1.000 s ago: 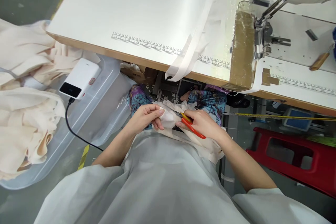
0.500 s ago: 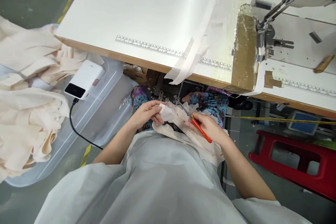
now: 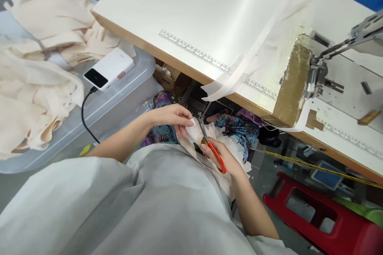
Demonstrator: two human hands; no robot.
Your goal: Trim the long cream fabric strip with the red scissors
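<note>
Below the counter [image 3: 185,28] edge, over the lap, the left hand [image 3: 172,115] pinches a white fabric piece [image 3: 193,132] between its fingertips, while the right hand [image 3: 223,155] grips red-handled scissors [image 3: 211,147] whose blades rest against that fabric.

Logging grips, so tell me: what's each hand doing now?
Left hand: pinching the white fabric piece.
Right hand: closed on the orange-handled scissors.

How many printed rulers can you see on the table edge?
2: one ruler along the near edge left of the sewing machine, another ruler right of it. More may be hidden.
</note>
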